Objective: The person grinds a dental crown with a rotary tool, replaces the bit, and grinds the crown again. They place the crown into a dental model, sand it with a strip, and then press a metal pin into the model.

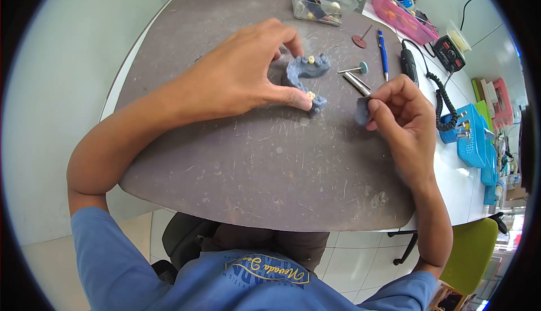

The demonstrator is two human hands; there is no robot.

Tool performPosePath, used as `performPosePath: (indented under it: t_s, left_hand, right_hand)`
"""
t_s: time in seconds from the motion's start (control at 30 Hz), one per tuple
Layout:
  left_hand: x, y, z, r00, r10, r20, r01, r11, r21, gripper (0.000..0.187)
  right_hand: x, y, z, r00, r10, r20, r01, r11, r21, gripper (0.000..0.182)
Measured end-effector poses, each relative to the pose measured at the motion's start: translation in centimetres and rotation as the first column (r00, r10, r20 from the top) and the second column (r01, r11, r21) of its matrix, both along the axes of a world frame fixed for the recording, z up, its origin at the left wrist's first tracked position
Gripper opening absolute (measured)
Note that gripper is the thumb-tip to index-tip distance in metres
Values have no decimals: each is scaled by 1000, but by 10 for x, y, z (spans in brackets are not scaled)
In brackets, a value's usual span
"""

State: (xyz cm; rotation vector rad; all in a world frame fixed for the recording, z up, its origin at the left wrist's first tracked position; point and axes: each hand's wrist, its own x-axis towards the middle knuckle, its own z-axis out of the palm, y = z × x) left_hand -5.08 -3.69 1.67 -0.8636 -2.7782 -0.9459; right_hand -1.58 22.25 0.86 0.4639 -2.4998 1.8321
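My left hand (248, 71) curves around a blue-grey dental model (298, 73), a horseshoe-shaped arch with cream-coloured teeth. The thumb presses by the near cream tooth, and the fingers reach to the far left side of the arch. To its right, my right hand (403, 113) pinches a small, thin, dark blue-grey piece (362, 112) between thumb and fingers, apart from the model. Just beyond the right fingertips lie a metal cylinder (356, 83) and a tool with a pale teal disc (363, 68).
Behind are a clear plastic box (318, 15), a red-brown disc on a shank (359, 41), a blue mechanical pencil (383, 54) and a pink basket (397, 13). A black handpiece (409, 63) with a coiled cord and blue baskets (473, 136) stand at the right.
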Motion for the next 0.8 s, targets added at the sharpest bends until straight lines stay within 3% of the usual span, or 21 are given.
performPosePath:
  t_s: [0.2, 0.27, 0.3, 0.37, 0.47, 0.53, 0.63, 0.8]
  left_hand:
    - [-3, 3, -20, 982, -116, -149, 117, 993, 3, 61]
    - [-2, 11, -25, 918, -167, -359, 226, 965, 131, 54]
    - [-2, 11, -23, 919, -166, -357, 226, 965, 132, 54]
    - [-4, 9, -16, 862, -327, -387, 375, 925, 54, 44]
    - [-7, 7, -20, 860, -374, -346, 419, 906, 62, 35]
    - [-6, 8, -20, 868, -363, -339, 407, 911, 64, 33]
    - [-5, 8, -20, 855, -360, -372, 410, 910, 61, 30]
    - [-1, 9, -15, 856, -355, -377, 437, 886, 156, 28]
  right_hand:
    - [5, 0, 10, 1000, -17, 9, 17, 999, 39, 12]
    - [6, 0, 9, 1000, -11, -10, 12, 999, 46, 14]
    - [6, 2, 9, 1000, 6, -19, -5, 998, 61, 15]
    - [5, 4, 7, 999, 26, -30, -24, 997, 77, 15]
    - [5, 5, 5, 995, 53, -81, -50, 998, 39, 13]
    - [7, 3, 6, 1000, -19, 18, 20, 997, -70, 10]
    - [9, 3, 8, 995, -41, 90, 42, 999, -18, 9]
    - [10, 5, 8, 998, 15, -59, -13, 999, 41, 9]
